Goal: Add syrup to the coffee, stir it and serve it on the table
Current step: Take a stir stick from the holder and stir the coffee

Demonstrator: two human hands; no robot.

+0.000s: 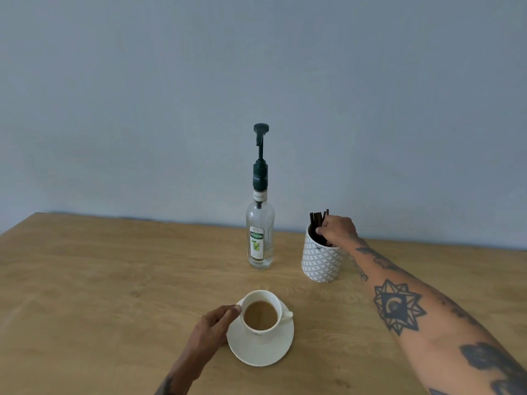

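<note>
My left hand (214,323) rests open against the coffee cup (261,313); my right hand (338,230) pinches a dark stirrer (319,235) in the patterned holder (320,263).

We count one coffee cup (261,313) on one saucer (261,350) beside our left hand (212,327), one syrup bottle (259,235) beyond it, and one patterned holder (320,262) under our right hand (338,230), with several dark stirrers (318,219), too bunched to count.

Right hand (338,228) among stirrers (318,220)
</note>
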